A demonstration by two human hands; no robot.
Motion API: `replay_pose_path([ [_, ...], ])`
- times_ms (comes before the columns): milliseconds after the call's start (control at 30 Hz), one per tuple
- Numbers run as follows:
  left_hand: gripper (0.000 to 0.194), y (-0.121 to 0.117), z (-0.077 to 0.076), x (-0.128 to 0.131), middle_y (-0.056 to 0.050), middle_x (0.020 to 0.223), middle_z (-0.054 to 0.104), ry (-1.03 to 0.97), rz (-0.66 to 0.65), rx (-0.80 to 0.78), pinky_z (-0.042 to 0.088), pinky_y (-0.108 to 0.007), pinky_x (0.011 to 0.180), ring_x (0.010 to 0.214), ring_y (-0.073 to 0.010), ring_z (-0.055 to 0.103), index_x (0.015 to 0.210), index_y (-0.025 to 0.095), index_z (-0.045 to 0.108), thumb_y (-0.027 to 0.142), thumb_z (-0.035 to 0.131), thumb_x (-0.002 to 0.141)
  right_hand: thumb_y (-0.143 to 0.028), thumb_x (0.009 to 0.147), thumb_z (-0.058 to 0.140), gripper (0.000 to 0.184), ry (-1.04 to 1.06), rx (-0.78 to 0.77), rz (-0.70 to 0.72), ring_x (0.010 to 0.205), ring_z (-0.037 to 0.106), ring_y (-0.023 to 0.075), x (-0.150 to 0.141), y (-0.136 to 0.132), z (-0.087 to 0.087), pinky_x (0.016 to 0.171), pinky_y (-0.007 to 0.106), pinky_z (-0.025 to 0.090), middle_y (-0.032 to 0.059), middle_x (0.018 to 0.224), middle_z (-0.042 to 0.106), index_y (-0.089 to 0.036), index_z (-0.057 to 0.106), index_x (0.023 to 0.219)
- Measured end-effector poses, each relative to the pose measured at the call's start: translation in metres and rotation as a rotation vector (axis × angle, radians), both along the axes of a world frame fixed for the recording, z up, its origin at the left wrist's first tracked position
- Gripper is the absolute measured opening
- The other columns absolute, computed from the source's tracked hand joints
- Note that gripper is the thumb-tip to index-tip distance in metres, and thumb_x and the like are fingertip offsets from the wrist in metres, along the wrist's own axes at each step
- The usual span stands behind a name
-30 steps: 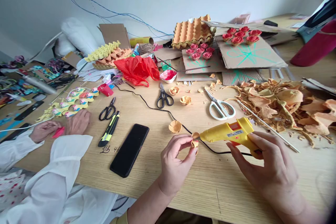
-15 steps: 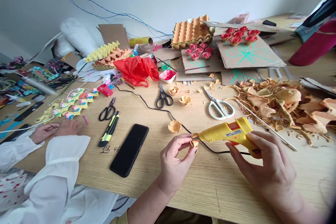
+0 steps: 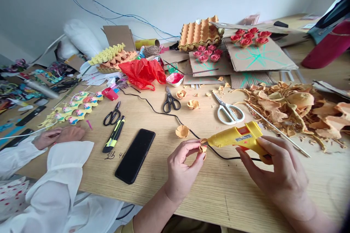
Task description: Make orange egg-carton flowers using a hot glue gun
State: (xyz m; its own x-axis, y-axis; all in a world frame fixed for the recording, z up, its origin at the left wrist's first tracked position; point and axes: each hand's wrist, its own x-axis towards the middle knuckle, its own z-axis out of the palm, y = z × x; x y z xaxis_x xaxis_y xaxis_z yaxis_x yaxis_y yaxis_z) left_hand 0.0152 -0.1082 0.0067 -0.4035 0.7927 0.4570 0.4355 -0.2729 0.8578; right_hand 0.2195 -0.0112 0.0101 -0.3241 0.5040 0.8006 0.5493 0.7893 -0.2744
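Between the thumb and fingers of my left hand is a small tan egg-carton flower, tilted on its side. My right hand is wrapped round the handle of a yellow hot glue gun. Its nozzle points left and meets the flower's rim; whether glue is coming out cannot be made out. Just beyond my left hand lies an open tan petal cup. Farther back are two layered tan flowers. The glue gun's black cord runs behind the flower I hold.
White-handled scissors, black scissors, a phone and a utility knife lie around my hands. Carton scraps heap at right. Red flowers sit on cardboard behind. At left rest another person's hands.
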Motion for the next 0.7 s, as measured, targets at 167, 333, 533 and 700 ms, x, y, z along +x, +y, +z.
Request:
replay_pose_path([
  [167, 0.021, 0.0001, -0.0011, -0.0004, -0.007, 0.105, 0.076, 0.01, 0.006, 0.002, 0.068, -0.028, 0.083, 0.092, -0.0173, 0.077, 0.104, 0.017, 0.07, 0.006, 0.072, 0.086, -0.016, 0.079, 0.085, 0.05, -0.01, 0.027, -0.01, 0.079, 0.067, 0.0196, -0.0002, 0.0005, 0.0007, 0.058, 0.029, 0.054, 0.013, 0.101, 0.071, -0.012, 0.059, 0.122],
  [333, 0.019, -0.0003, 0.001, 0.0002, -0.007, 0.105, 0.076, 0.007, 0.01, -0.006, 0.068, -0.028, 0.083, 0.093, -0.0182, 0.077, 0.102, 0.018, 0.07, 0.007, 0.071, 0.086, -0.016, 0.079, 0.084, 0.054, -0.036, 0.034, -0.02, 0.08, 0.067, 0.0214, 0.0029, 0.0007, -0.0005, 0.059, 0.032, 0.055, 0.0131, 0.103, 0.071, -0.014, 0.057, 0.125],
  [533, 0.019, 0.0017, 0.0042, 0.0004, -0.007, 0.104, 0.076, 0.012, 0.005, 0.006, 0.068, -0.029, 0.083, 0.094, -0.0187, 0.077, 0.102, 0.017, 0.07, 0.006, 0.07, 0.086, -0.017, 0.08, 0.084, 0.058, -0.032, 0.014, -0.026, 0.077, 0.067, 0.0212, 0.0042, 0.0, -0.001, 0.056, 0.032, 0.054, 0.0118, 0.104, 0.071, -0.019, 0.055, 0.13],
  [700, 0.019, 0.0004, 0.004, 0.0006, -0.007, 0.103, 0.075, 0.018, 0.009, 0.001, 0.068, -0.028, 0.083, 0.093, -0.0181, 0.077, 0.101, 0.017, 0.07, 0.006, 0.07, 0.087, -0.016, 0.081, 0.083, 0.058, -0.044, 0.007, -0.019, 0.081, 0.068, 0.0228, 0.0026, 0.0012, 0.0006, 0.058, 0.033, 0.055, 0.0125, 0.104, 0.07, -0.018, 0.054, 0.131],
])
